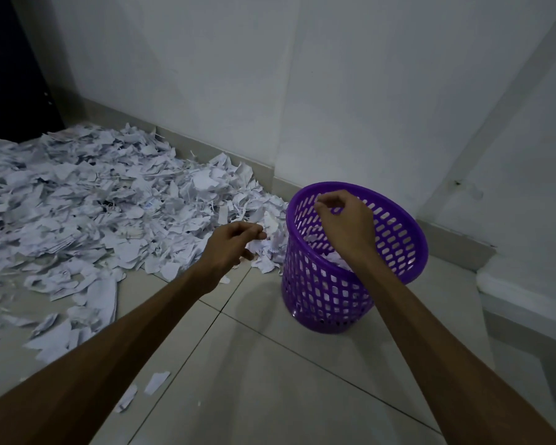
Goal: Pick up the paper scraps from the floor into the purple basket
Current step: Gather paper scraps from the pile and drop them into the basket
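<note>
A large heap of torn white paper scraps [87, 207] covers the floor on the left, up to the wall. The purple basket [331, 293], a perforated plastic bin, stands upright on the tiles to the right of the heap, with some scraps inside [334, 256]. My left hand [233, 244] hovers at the heap's right edge, its fingers curled around a small white scrap. My right hand [344, 221] is over the basket's open top, fingertips pinched together and pointing down, and no paper shows in it.
Light floor tiles [254, 364] lie bare in front of the basket, with a few stray scraps [156, 382] near my left forearm. White walls meet in a corner behind the basket. A dark door [10, 75] stands at far left, and a white ledge [523, 293] at right.
</note>
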